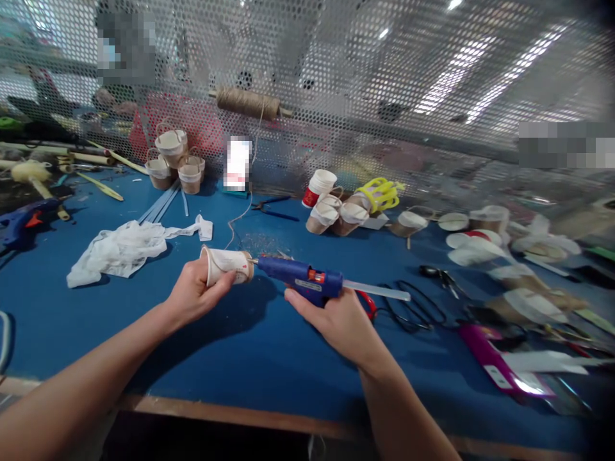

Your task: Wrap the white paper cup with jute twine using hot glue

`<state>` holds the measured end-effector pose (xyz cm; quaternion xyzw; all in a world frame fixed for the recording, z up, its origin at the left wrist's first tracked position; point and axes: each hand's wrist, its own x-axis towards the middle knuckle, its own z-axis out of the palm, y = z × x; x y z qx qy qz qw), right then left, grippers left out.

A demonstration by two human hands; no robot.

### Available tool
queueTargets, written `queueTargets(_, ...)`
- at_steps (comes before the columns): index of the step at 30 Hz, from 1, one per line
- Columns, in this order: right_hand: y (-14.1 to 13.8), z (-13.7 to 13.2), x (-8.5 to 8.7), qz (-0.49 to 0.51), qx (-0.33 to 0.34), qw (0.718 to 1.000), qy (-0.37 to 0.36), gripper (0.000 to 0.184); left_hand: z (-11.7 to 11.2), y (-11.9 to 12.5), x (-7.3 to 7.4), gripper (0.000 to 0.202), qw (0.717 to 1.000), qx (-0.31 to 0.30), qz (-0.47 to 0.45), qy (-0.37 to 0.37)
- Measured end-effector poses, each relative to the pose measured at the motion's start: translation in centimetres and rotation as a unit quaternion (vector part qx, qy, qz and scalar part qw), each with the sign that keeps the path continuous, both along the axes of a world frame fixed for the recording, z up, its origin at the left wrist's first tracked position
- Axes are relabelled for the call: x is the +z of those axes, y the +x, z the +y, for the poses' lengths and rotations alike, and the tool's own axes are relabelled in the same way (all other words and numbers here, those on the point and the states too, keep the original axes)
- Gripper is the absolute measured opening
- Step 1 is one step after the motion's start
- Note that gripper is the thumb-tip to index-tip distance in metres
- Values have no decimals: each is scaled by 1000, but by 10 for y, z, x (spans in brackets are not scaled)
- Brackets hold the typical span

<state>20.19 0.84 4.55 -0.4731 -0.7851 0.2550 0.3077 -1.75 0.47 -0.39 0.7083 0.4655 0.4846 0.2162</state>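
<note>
My left hand (195, 296) gripping paper cup (225, 264), cup on side above worktop (250, 346). My right hand (336, 323) closed round glue gun (307, 282), nozzle at cup base. Advise: steady cup, light trigger, skin off nozzle.

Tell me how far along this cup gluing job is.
Done: several twine-wrapped cups stand at the back. In hand: the left hand holds a paper cup sideways, while the right hand puts the glue gun nozzle to its base. Left: that cup's wall looks mostly unwrapped.
</note>
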Motion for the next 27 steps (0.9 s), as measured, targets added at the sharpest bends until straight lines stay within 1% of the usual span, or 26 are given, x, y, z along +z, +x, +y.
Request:
queueTargets(4,0,-1,0,-6,2,1000,11,22,-1,0,1,23,998,-4,60,25)
queueTargets(9,-1,0,-2,-5,-1,1000,-2,21,-2,0,4,23,996,3,82,31)
queueTargets(15,-2,0,-2,-17,-8,1000,-5,17,-3,2,7,22,998,-3,58,-12)
queueTargets(20,-2,-2,-3,-30,-12,999,-5,19,-2,2,8,28,998,23,29,-58)
queueTargets(22,-2,-2,-4,-38,-14,999,-5,20,-2,2,8,29,997,20,11,-71)
queueTargets(27,1,-2,-7,-62,-4,997,35,19,-2,2,7,27,996,14,-11,-87)
